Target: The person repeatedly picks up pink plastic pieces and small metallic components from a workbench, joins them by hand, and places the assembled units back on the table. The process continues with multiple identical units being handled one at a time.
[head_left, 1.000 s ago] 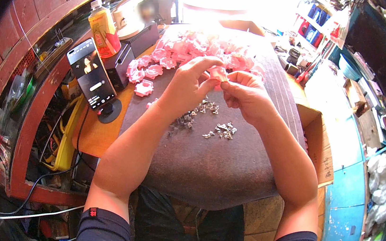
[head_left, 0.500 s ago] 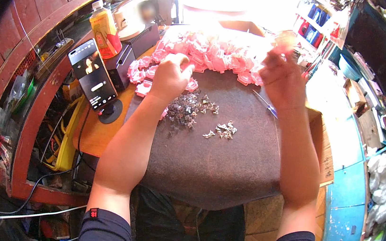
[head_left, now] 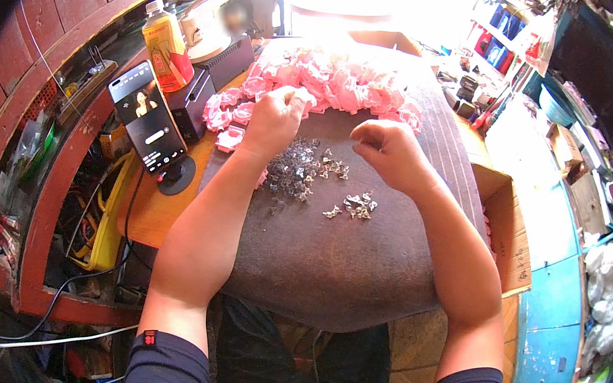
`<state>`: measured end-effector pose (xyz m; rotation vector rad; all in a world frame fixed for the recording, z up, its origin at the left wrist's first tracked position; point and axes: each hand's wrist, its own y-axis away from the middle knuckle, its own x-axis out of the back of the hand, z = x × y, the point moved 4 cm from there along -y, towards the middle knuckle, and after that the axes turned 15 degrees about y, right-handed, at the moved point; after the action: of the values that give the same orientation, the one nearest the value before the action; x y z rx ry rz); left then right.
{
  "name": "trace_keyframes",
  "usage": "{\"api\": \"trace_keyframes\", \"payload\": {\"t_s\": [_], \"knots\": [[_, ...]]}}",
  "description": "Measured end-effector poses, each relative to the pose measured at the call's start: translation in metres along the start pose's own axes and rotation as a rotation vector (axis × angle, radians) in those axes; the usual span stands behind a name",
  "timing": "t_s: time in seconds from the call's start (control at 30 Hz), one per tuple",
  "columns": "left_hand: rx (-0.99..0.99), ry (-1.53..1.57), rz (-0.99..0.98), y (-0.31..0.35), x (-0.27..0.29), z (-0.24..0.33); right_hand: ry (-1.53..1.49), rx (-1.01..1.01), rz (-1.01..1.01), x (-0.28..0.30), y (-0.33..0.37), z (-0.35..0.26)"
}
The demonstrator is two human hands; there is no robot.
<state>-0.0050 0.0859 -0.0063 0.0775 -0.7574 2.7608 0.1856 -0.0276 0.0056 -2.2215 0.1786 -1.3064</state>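
Note:
My left hand (head_left: 275,121) is closed over the left part of the mat, at the near edge of the pink heap. A pink plastic piece (head_left: 305,97) shows at its fingertips; the rest of it is hidden by the fingers. To its right, my right hand (head_left: 392,154) hovers over the mat with fingers loosely curled. Its thumb and forefinger stand apart, and nothing shows between them. A heap of pink plastic pieces (head_left: 341,86) spreads beyond both hands. Nearer me lie a pile of small dark, clear-looking parts (head_left: 290,171) and several small shiny metal-like parts (head_left: 359,206).
The dark mat (head_left: 335,270) covers the table. At left, a phone (head_left: 147,117) stands on a round base beside a black box (head_left: 189,106) and an orange drink bottle (head_left: 168,47). A cardboard box (head_left: 511,237) sits below the table's right edge. Blue drawers (head_left: 553,318) stand farther right.
My right hand has come left and nearer me, from the far right edge to over the middle of the mat. The thin tool near it is no longer visible. My left hand stays nearly in place.

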Motion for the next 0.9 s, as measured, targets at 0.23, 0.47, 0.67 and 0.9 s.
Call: {"api": "trace_keyframes", "payload": {"t_s": [0.23,0.47,0.67,0.9], "knots": [[0.101,0.186,-0.053,0.011,-0.011,0.027,0.234,0.01,-0.282,-0.02,0.004,0.001],[0.216,0.198,-0.146,0.015,-0.018,0.034,0.316,0.072,-0.254,-0.028,0.004,0.001],[0.282,0.368,-0.22,0.02,-0.026,0.033,-0.174,-0.107,-0.142,-0.017,0.001,0.02],[0.127,0.22,-0.224,0.018,-0.023,0.03,-0.558,-0.332,-0.086,-0.006,-0.002,0.011]]}}
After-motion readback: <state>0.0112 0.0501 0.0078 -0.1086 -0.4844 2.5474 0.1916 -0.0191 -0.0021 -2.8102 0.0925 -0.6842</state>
